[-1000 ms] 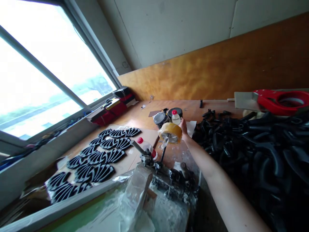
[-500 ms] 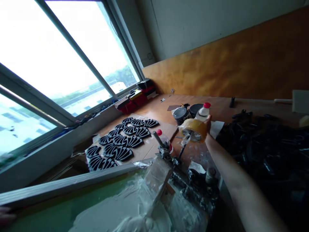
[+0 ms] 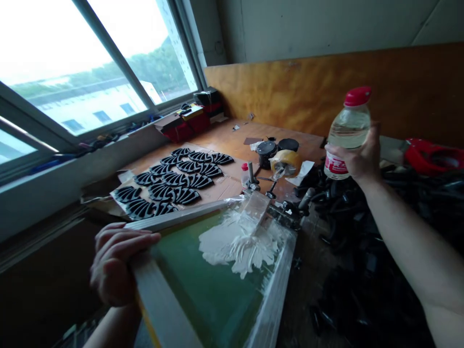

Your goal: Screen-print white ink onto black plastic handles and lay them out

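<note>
My right hand (image 3: 364, 157) is wrapped round a clear plastic bottle (image 3: 350, 128) with a red cap and some clear liquid inside, raised above the right of the workbench. My left hand (image 3: 118, 261) grips the near left corner of a screen printing frame (image 3: 163, 299), fingers over its top edge. Thick whitish paste (image 3: 235, 244) is spread on the frame's green mesh, toward the far end. There a clamp (image 3: 284, 215) is fixed to the frame, and the frame is tilted.
Black fan-shaped pieces (image 3: 174, 193) lie in rows on cardboard behind the frame. Dark round tubs (image 3: 267, 149), a roll of tape (image 3: 286, 163) and a smaller red-capped bottle (image 3: 244, 173) stand near the clamp. Many black parts (image 3: 362, 275) are heaped at right, by a red object (image 3: 433, 157).
My right hand has lifted the bottle from behind the tape roll and brought it up, nearer and to the right. The view has shifted, and my left hand now shows fully on the frame.
</note>
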